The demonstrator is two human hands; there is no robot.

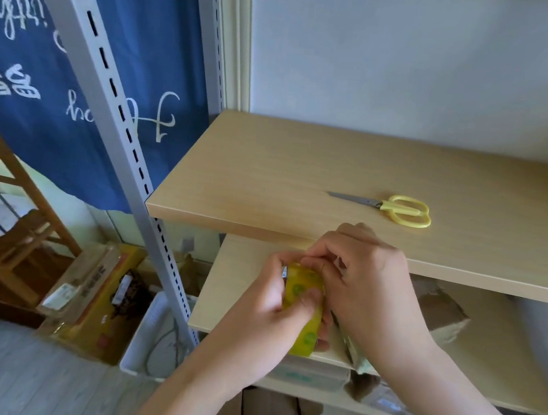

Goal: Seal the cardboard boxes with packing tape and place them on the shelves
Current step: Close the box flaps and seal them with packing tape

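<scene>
From the head camera, the left hand point(265, 296) grips a yellow tape roll point(303, 311) while the right hand point(366, 287) pinches at its top edge, scissors point(393, 208) lying on the shelf point(270, 172) just beyond them

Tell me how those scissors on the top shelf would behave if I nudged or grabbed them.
The scissors lie flat and closed on the smooth shelf, so a nudge would probably slide or spin them, not roll them. Thin metal blades and slim yellow loops suggest they are stiff and light. The blade tip is bare, so grabbing by the loops seems safer.
</scene>
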